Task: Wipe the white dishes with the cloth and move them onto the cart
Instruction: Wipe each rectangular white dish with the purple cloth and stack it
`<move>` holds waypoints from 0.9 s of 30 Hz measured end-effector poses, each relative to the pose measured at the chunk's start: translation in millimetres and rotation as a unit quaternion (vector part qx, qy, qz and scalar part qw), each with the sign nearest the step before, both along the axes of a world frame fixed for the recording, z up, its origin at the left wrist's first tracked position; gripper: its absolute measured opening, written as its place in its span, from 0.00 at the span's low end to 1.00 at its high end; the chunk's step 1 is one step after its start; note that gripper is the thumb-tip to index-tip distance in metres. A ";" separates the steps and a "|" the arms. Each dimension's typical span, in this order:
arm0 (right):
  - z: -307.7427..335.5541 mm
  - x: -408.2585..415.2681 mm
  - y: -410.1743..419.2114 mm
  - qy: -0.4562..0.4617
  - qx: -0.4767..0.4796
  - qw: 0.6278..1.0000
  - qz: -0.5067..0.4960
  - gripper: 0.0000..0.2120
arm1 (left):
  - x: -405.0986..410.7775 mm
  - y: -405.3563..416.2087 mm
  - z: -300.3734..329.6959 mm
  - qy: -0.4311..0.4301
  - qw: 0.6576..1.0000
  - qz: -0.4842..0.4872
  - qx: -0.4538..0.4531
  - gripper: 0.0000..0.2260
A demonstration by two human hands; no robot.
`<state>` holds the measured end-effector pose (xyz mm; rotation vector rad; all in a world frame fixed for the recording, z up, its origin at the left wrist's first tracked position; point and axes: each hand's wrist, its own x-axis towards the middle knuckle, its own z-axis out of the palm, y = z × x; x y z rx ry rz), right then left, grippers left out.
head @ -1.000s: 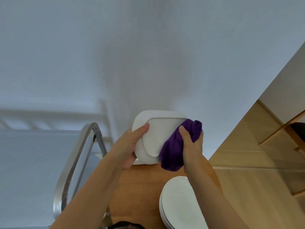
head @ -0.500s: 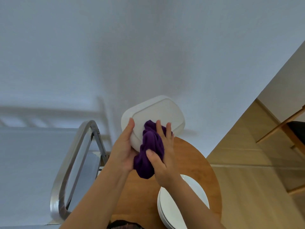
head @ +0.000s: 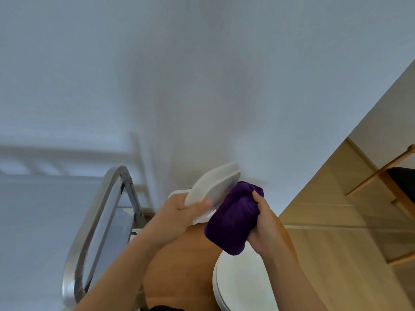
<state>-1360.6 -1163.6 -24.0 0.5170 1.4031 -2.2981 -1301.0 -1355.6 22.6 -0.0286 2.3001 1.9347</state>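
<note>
The left hand (head: 179, 212) has its grip clamped on the lower edge of a white square dish (head: 213, 185), thumb on the near face and fingers curled behind, holding it tilted almost edge-on in the air above the round wooden tabletop (head: 179, 261). The right hand (head: 265, 225) is closed around a bunched purple cloth (head: 233, 218), whose upper end touches the dish's right side. The dish is blurred, so which face the cloth meets is hard to tell.

To wipe well from here, I would keep the left-hand pinch firm but near the rim, so the cloth can reach most of the surface, then shift the pinch to clean the spot the thumb covers. Pressing the cloth against the dish with the left fingers backing the other side should stop it twisting out of the grip. A bunched cloth wipes only a narrow strip; spreading it over the fingers would likely cover more per pass.

A stack of round white plates (head: 238, 286) sits on the tabletop just below the right hand, apparently still waiting. The metal cart (head: 98, 212) stands to the left, its handle rail close to the left forearm, so the dish should swing over that rail with care.
</note>
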 end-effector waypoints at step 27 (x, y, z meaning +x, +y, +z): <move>-97.7 -22.8 -72.7 0.017 0.239 0.969 -0.061 0.16 | -71.7 -39.6 -157.8 -0.253 0.919 0.276 0.126 0.10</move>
